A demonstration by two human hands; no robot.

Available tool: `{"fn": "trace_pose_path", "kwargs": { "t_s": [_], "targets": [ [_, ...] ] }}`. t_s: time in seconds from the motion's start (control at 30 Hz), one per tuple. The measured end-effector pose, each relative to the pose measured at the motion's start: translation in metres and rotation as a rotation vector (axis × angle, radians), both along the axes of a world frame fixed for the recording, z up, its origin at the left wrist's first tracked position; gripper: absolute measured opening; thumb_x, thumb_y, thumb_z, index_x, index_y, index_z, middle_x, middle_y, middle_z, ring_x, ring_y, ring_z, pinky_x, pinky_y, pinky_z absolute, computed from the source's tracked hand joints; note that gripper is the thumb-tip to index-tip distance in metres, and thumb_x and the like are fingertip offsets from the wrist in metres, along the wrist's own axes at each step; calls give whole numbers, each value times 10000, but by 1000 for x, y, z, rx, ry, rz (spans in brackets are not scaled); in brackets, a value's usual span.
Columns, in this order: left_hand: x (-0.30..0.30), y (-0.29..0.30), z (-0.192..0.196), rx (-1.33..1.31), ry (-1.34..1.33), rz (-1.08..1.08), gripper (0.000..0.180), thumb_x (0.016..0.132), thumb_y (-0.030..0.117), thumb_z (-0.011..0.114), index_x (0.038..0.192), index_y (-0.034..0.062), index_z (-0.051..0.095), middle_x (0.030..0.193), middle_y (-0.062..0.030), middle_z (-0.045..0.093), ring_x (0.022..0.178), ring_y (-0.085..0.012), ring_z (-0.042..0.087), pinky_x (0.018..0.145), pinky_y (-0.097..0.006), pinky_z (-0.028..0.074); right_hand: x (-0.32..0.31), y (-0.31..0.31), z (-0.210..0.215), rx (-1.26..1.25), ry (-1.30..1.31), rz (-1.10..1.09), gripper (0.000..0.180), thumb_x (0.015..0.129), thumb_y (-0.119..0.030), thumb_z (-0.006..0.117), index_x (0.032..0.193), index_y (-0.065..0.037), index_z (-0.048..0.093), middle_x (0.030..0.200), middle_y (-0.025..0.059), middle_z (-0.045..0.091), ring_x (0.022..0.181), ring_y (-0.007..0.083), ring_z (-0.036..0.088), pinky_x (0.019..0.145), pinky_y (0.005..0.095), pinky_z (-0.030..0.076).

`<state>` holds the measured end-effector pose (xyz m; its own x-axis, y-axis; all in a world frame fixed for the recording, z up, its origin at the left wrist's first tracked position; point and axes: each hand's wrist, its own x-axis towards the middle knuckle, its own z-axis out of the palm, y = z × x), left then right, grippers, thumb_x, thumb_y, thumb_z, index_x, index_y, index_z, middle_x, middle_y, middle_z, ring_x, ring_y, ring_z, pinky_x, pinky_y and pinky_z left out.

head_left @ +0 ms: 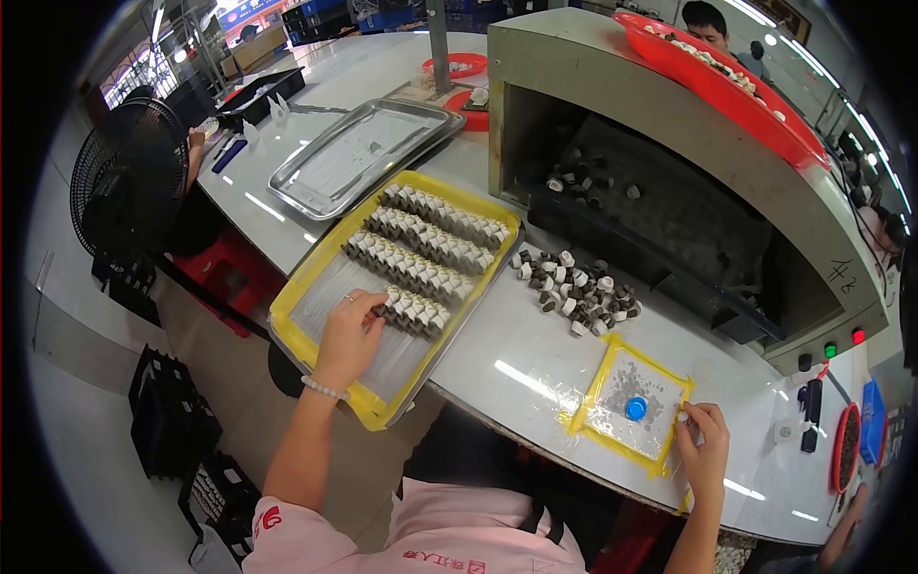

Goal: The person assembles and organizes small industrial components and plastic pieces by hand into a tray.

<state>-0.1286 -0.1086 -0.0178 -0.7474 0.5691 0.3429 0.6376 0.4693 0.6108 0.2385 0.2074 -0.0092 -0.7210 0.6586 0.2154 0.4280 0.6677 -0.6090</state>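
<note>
The surface (497, 354) carries a grey hopper machine (669, 163) well beyond both hands. A yellow-rimmed tray (316, 287) lies under the left hand (349, 335), whose curled fingers rest against the nearest row of small capped parts (413, 311); no grip is visible. The right hand (706, 445) pinches one small white part (683, 417) beside a yellow-taped square (633, 402) bearing a blue cap (636, 408). Judged step: building the fourth row. A loose parts pile (574, 287) lies between the hands, and carrying the part across must clear it.
</note>
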Motion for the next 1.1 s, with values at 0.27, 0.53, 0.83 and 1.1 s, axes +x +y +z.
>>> {"fn": "trace_pose_path", "kwargs": {
  "t_s": [0.27,0.53,0.83,1.1],
  "targets": [
    [20,10,17,-115,106,34,336,759,-62,572,1092,-18,570,1055,-172,499,819,-304,568,737,-364,493,-5,-3,3,9,-21,-29,259,740,68,658,997,40,649,917,116,587,784,223,586,705,289,473],
    [97,128,23,86,145,-267,360,789,38,646,1138,5,567,1090,-198,529,991,-358,548,806,-372,490,-12,-11,13,-13,73,51,248,729,30,698,975,14,669,899,125,621,796,245,620,708,304,489],
    [83,174,-26,-18,232,-292,301,749,29,646,1041,-3,580,926,-165,559,913,-342,550,812,-413,467,-33,-12,16,-52,19,187,222,756,-59,720,967,-3,680,886,118,633,762,266,624,683,336,506],
    [90,169,-17,-136,161,-245,254,746,66,657,948,21,510,804,-152,566,753,-341,578,657,-430,479,-44,-10,15,106,-93,309,209,753,-81,691,952,-18,690,863,115,623,779,281,617,697,366,514]
  ]
}}
